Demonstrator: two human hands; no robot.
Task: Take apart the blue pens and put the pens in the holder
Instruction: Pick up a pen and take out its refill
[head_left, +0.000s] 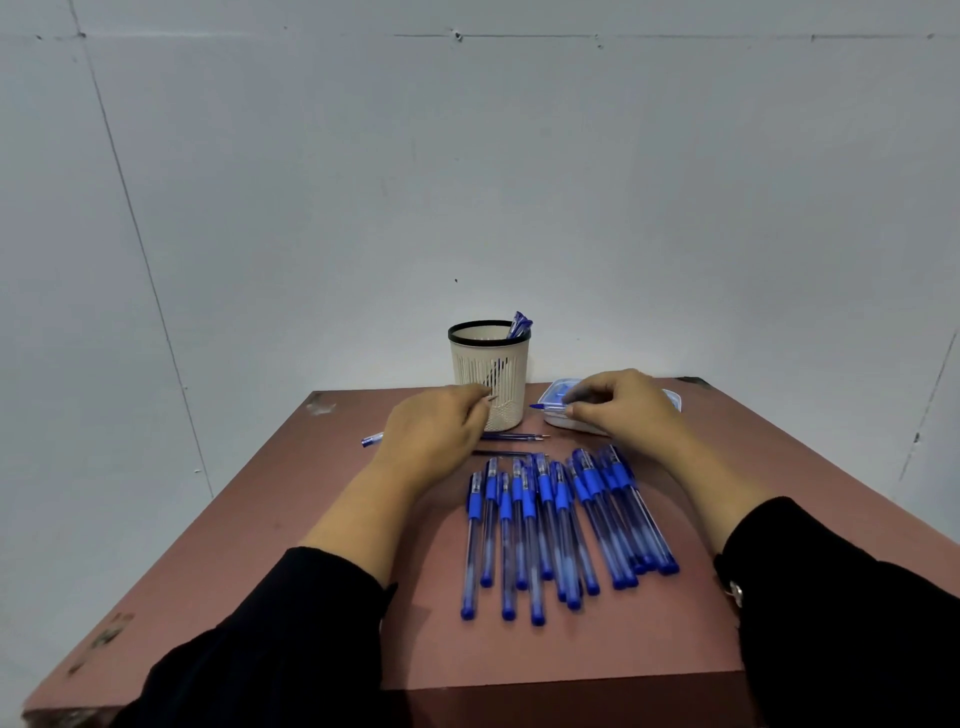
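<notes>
Pens (561, 525), capped and blue, lie in a loose row at the middle of the surface (322, 561), within reach of both hands. Left hand (434, 434) pinches a thin tip-like part; right hand (615, 408) pinches a pen barrel over the white tray (670, 399), seemingly pulling it apart. Holder (489, 382) stands behind, some pens already inside; loose refills (514, 437) rest before it.

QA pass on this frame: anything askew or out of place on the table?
One stray: a pen piece lies alone left of the left hand, apart from the pen row. Loose refills lie before the holder. No spill or damage visible.
</notes>
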